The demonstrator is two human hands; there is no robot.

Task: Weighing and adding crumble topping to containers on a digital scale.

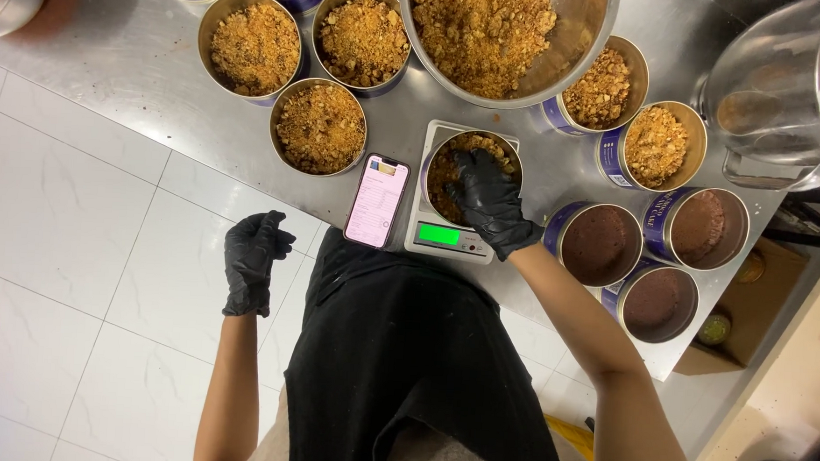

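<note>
Right hand [489, 203]: gloved, fingers spread, pressing crumbs inside tin [469, 176] on scale [447, 234].
Left hand [252, 260]: gloved, loosely curled, empty, off counter.
Surface: steel counter [111, 46], phone [377, 201], crumb bowl [504, 39].
Room: white tiled floor [54, 240].

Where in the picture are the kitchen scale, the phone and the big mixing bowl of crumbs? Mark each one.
kitchen scale [440, 234], head view, on its lit green display.
phone [377, 201], head view, middle of its pink screen.
big mixing bowl [584, 24], head view, on the bare steel inner wall at the right.
</note>
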